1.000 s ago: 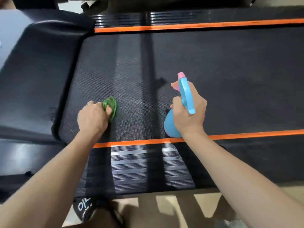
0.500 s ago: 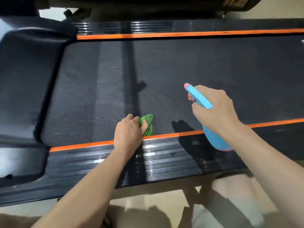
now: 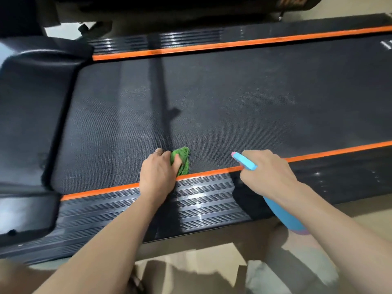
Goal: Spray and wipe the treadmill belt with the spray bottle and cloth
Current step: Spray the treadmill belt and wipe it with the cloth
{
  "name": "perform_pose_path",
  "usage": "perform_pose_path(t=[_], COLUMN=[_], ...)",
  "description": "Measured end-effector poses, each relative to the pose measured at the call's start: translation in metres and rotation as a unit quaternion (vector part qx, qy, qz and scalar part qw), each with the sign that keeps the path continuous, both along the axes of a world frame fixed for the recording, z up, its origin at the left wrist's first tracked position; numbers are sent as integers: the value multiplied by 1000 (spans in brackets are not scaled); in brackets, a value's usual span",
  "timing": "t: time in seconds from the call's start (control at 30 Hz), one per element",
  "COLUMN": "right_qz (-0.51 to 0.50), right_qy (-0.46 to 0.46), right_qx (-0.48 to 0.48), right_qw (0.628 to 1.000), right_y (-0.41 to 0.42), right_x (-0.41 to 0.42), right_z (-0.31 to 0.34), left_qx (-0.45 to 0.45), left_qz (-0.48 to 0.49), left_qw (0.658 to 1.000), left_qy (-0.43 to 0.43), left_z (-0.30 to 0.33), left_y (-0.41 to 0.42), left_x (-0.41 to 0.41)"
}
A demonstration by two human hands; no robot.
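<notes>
The left hand (image 3: 158, 174) holds a green cloth (image 3: 182, 160) against the belt (image 3: 233, 102), fingers curled over the near side of the wad and thumb tucked into it, so the cloth is bunched and gripped. The cloth lies on the belt's near edge, just touching the near orange stripe (image 3: 339, 150), a little left of the scene's middle. A ring shows on one finger of this hand.

The right hand (image 3: 268, 175) is wrapped around the neck of a blue spray bottle (image 3: 284, 217), fingers closed about it. The head (image 3: 244, 161) has a pink tip pointing left and far, low over the belt's near edge, just right of the cloth and apart from it. The body slants back toward the near right, under the forearm, over the ribbed side rail (image 3: 201, 200).

The belt is dark and textured and runs left to right, bounded by a far orange stripe (image 3: 233, 44) and the near one. At the left end sits the black motor cover (image 3: 29, 98). Pale floor (image 3: 212, 266) shows near the camera.
</notes>
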State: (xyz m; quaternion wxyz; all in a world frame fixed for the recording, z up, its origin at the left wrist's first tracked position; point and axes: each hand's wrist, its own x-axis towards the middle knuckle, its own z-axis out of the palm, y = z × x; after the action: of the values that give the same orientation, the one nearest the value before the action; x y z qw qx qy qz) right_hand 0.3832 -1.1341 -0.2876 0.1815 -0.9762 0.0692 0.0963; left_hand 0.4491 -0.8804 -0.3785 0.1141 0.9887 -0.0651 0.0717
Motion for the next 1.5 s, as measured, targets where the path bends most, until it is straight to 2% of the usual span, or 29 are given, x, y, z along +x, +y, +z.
perform_pose_path(t=[0.17, 0.37, 0.6, 0.83, 1.07, 1.27, 1.5], right_qz=[48, 59, -57, -59, -76, -79, -30], right_qy=[15, 41, 58, 72, 4, -19, -12], right_qx=[-12, -9, -52, -69, -18, -4, 14], right_qw=[999, 997, 995, 993, 997, 997, 999], right_y=[14, -3, -49, -51, -30, -16, -14], right_x=[3, -8, -11, 0, 23, 42, 28], right_z=[6, 4, 11, 8, 12, 21, 19], left_qx=[-16, -14, -37, -43, -38, -48, -55], left_qz=[8, 18, 23, 23, 23, 26, 32], left_qw=[1000, 1000, 999, 999, 999, 998, 998], left_qy=[0, 15, 17, 12, 9, 16, 19], left_z=[1, 3, 3, 4, 5, 5, 5], left_y=[0, -1, -1, 0, -1, 0, -1], left_x=[-1, -2, -2, -3, -4, -4, -4])
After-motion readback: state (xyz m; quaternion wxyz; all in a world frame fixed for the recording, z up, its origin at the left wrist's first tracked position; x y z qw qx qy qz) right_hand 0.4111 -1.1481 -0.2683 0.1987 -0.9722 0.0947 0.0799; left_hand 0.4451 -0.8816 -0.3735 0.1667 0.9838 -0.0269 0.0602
